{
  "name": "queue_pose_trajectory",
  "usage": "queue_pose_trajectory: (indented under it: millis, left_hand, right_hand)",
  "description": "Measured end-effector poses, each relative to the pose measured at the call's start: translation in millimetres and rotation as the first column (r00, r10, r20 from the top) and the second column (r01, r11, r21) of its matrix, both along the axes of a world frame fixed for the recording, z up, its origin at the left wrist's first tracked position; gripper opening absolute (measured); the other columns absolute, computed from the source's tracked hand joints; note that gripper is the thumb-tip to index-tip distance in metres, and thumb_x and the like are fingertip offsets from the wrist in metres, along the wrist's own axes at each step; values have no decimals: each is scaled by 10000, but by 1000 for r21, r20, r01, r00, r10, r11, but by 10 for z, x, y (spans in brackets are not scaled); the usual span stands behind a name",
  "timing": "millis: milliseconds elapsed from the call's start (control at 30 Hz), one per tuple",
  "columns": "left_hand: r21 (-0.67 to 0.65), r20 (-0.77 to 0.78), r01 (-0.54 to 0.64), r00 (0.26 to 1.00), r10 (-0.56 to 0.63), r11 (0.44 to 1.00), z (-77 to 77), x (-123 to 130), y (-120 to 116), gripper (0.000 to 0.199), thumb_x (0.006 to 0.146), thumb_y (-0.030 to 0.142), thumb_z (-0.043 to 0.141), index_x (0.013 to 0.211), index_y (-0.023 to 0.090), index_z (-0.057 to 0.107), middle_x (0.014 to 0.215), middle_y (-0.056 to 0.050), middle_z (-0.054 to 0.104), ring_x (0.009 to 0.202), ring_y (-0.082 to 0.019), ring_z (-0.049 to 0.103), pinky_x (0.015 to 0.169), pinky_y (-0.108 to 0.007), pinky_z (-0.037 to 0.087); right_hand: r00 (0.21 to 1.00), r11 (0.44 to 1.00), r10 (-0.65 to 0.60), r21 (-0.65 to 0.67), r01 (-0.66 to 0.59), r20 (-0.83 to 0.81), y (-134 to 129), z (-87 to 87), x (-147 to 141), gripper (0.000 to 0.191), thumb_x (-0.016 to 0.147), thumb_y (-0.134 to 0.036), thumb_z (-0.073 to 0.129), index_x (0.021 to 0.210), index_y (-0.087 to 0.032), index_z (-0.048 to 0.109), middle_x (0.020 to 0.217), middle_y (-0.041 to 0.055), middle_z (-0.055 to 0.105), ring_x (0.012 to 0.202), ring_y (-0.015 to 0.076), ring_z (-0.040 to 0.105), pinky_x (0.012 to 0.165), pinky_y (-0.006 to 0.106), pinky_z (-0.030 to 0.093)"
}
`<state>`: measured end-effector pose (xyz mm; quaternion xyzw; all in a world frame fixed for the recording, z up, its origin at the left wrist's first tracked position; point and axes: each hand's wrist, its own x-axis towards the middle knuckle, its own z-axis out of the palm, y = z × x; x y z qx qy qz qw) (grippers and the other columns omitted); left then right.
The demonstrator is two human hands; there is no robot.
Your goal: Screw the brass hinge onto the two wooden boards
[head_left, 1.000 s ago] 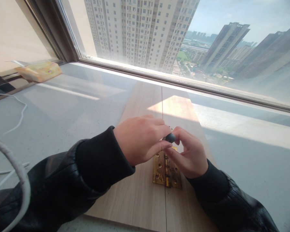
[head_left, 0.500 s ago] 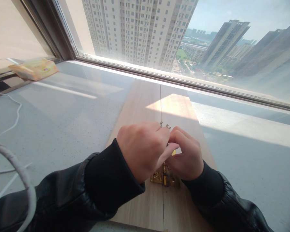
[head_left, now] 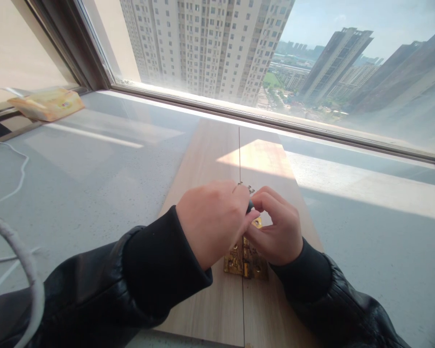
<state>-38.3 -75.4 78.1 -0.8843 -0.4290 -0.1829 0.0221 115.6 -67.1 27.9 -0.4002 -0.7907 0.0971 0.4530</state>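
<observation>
My left hand (head_left: pixel 215 222) is closed, its thumb and fingers pressed around a small dark piece (head_left: pixel 250 207) that shows only in part, so its kind is unclear. My right hand (head_left: pixel 281 227) meets it from the right with thumb and forefinger curled in a pinch; whatever is at those fingertips is hidden. Beneath both hands a brass-coloured hinge (head_left: pixel 245 268) lies open over the seam between two pale wooden boards (head_left: pixel 217 309). Several small screws (head_left: pixel 251 189) are visible just beyond my left knuckles.
The boards lie on a speckled white sill (head_left: pixel 130 188) below a large window. A tissue pack (head_left: pixel 50 104) sits in the far left corner. White cables (head_left: pixel 21 179) run along the left side, and a thick pale cord (head_left: pixel 32 275) loops close to my left sleeve.
My fingers have shifted slightly, and more of the dark piece and the hinge now shows. The whole view has moved a little. Both hands stay closed over the hinge.
</observation>
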Motion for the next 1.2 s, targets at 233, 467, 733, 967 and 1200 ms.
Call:
queue_pose_trajectory:
  millis: [233, 467, 733, 967, 1200]
  left_hand:
    - [-157, 9, 154, 988, -154, 976, 39, -72, 96, 181, 880, 254, 433, 814, 128, 545, 757, -49, 555, 714, -187, 518, 648, -302, 412]
    - [-216, 81, 219, 975, -206, 952, 33, -115, 151, 177, 856, 282, 470, 813, 140, 567, 763, -35, 574, 716, -170, 513, 639, -286, 389]
    - [40, 146, -73, 987, 66, 997, 26, -57, 19, 504, 790, 616, 450, 576, 169, 537, 530, -8, 510, 513, -147, 479, 466, -255, 168]
    - [6, 11, -55, 998, 55, 998, 10, -10, 7, 348, 874, 415, 417, 663, 161, 528, 614, -18, 522, 587, -173, 526, 454, -262, 208]
    - [-117, -26, 142, 989, -146, 983, 58, -88, 134, 294, 902, 352, 394, 761, 142, 543, 714, -34, 531, 690, -181, 503, 620, -300, 386]
  right_hand:
    - [987, 984, 158, -80, -159, -21, 8, 13, 39, 43, 731, -164, 581, 770, -174, 565, 696, 23, 499, 659, 154, 445, 589, 312, 385]
    - [986, 979, 164, -122, -165, -18, 32, -26, 86, 98, 719, -162, 606, 670, -187, 525, 614, -7, 466, 603, 136, 415, 556, 290, 353]
    - [998, 991, 37, -123, -45, -59, 1, -7, 55, 300, 635, -147, 692, 578, -195, 401, 589, -44, 396, 528, 93, 360, 493, 249, 284]
    - [998, 998, 54, -14, -54, -8, 21, -38, 34, 235, 658, -157, 665, 621, -193, 436, 606, -31, 408, 562, 112, 383, 516, 259, 300]
    - [996, 995, 94, -35, -93, 5, 19, -6, 48, 123, 689, -178, 641, 746, -174, 532, 685, 0, 453, 636, 139, 434, 570, 291, 359]
